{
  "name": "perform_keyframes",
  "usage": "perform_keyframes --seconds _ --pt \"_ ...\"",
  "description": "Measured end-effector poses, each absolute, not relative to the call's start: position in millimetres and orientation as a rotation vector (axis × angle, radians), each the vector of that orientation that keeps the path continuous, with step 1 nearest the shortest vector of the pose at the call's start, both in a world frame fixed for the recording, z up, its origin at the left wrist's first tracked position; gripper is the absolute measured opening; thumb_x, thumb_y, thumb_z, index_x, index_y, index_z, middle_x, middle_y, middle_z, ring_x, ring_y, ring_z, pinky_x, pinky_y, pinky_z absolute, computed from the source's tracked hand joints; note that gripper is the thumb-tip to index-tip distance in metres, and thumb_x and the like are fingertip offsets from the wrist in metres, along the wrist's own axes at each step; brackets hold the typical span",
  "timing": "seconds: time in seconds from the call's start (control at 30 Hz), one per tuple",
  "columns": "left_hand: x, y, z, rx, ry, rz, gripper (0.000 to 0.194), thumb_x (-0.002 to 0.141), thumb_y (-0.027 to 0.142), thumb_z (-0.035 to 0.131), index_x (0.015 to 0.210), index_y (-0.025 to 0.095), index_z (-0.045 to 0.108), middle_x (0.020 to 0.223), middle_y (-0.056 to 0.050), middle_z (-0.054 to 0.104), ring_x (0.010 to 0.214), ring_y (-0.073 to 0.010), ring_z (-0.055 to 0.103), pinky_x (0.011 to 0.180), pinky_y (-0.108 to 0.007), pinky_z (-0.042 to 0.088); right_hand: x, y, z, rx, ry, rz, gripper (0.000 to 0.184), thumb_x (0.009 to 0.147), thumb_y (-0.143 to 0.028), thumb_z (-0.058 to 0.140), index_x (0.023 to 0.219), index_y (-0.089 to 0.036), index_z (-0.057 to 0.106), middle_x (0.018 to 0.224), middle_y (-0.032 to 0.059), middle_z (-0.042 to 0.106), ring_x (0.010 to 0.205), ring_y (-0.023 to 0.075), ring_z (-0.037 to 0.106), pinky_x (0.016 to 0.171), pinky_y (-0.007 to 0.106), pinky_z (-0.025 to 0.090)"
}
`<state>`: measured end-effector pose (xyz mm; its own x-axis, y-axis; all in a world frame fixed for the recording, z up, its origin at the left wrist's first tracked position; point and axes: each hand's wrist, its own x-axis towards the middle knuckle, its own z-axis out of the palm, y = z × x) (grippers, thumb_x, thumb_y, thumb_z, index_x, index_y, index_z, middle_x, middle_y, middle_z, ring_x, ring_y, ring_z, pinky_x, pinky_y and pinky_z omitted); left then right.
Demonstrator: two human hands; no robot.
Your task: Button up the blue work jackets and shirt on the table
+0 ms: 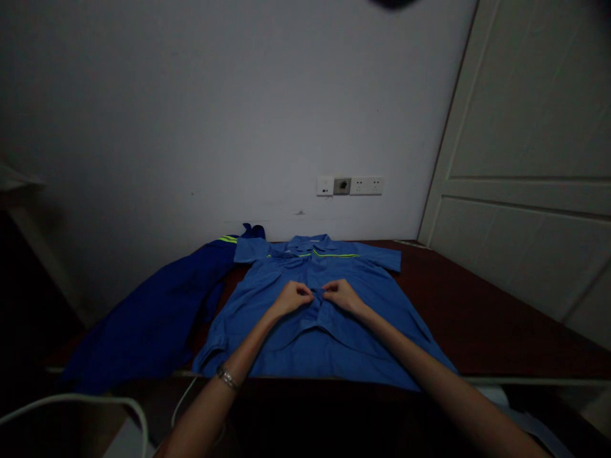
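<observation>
A blue short-sleeved work shirt with yellow-green piping across the chest lies face up, its collar toward the wall and its hem at the table's near edge. Over the lower front placket, my left hand pinches the cloth from the left, a bracelet on its wrist. Facing it, my right hand is pinched on the other side of the same front opening. A small gap separates the fingertips, with shirt cloth raised between them. Any button there is too small and dark to make out.
A darker blue garment with yellow-green stripes lies on the left, hanging over the near edge of the dark red table. Wall sockets sit behind the shirt. A white panelled door stands right; a white cable loops lower left.
</observation>
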<state>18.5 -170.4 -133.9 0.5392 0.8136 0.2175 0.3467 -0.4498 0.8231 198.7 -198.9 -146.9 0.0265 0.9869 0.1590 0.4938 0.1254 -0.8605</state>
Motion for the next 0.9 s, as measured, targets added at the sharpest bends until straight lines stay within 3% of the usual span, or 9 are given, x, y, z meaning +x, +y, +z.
perform_keyframes --seconds 0.17,0.37,0.9 --pt "22 -180 -134 1.952 1.003 0.835 0.015 0.064 0.018 0.060 0.072 0.009 0.069 0.058 -0.002 0.062 0.051 -0.0093 0.050 0.049 -0.017 0.036 201 -197 -151 -1.421 -1.549 0.833 0.021 0.059 -0.018 0.059 0.075 -0.011 0.070 0.068 0.0027 0.069 0.062 0.0152 0.059 0.058 0.023 0.044" --pt "32 -183 -133 1.817 1.145 0.758 0.017 0.069 0.018 0.056 0.074 0.008 0.069 0.039 0.005 0.047 0.033 -0.0047 0.036 0.037 -0.017 0.028 200 -199 -151 -1.387 -1.534 0.867 0.019 0.061 -0.017 0.058 0.075 -0.011 0.070 0.069 0.0031 0.069 0.060 0.0141 0.059 0.057 0.022 0.043" --pt "37 -175 -140 1.679 1.109 0.791 0.013 0.070 0.014 0.054 0.065 0.008 0.064 0.039 0.005 0.047 0.031 -0.0033 0.037 0.035 -0.016 0.028 194 -208 -140 -1.401 -1.660 0.700 0.024 0.065 -0.011 0.053 0.081 -0.010 0.071 0.081 0.0063 0.071 0.074 0.0190 0.063 0.068 0.026 0.047"
